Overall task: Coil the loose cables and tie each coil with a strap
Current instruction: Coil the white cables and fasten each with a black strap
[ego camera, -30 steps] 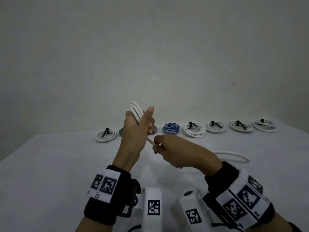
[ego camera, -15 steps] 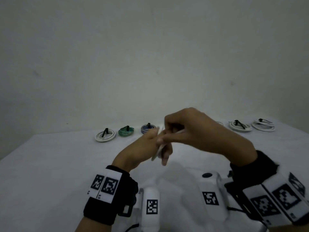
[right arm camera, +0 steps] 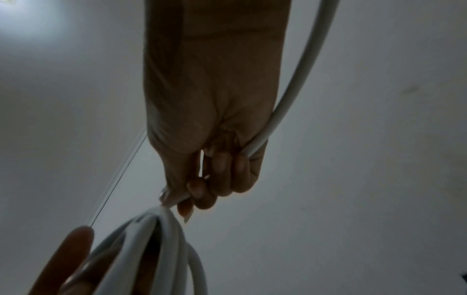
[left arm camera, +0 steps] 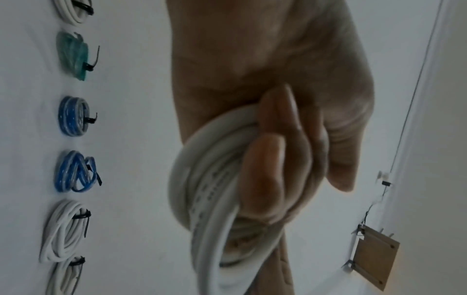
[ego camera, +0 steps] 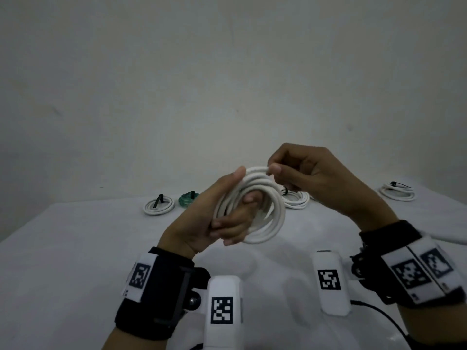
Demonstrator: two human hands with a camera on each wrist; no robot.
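White cable loops around the left hand, whose fingers curl through the coil; the right hand pinches the feeding strand. Lay each turn snugly alongside the others.

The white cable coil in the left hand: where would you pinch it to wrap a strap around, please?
Probably on the free lower-right arc of the white cable coil, coming from the right. The left hand has its fingers through the centre, and the right hand pinches the top, so that arc is bare and its loops lie bunched together.
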